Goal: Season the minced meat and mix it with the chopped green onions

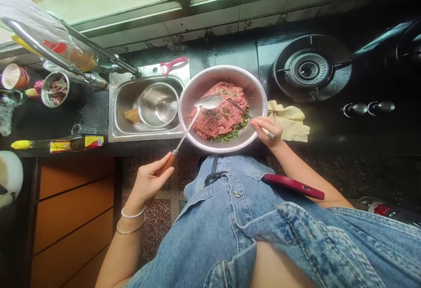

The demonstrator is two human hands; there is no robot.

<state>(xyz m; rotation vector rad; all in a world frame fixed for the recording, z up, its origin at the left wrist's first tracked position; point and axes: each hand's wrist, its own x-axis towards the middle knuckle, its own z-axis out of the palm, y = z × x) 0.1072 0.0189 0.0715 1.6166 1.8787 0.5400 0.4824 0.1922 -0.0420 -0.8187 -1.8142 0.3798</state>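
Observation:
A wide metal basin (194,80) stands at the counter's front edge, partly over the sink's right side. In it lies a mound of pink minced meat (220,119) with dark seasoning and chopped green herbs (235,134) along its lower right. My left hand (149,178) is closed round the wooden handle of a metal ladle (208,101), whose shiny head rests over the meat. My right hand (268,132) grips chopsticks (245,112) near the basin's right rim, their dark tips at the meat.
Left of the basin, a metal sink (115,117) holds a steel pot (158,104) and a brown scrubber (132,115). A red peeler (173,65) lies behind. A sauce bottle (66,144) lies along the left counter edge. A cloth (289,121) and gas burner (309,69) are at right.

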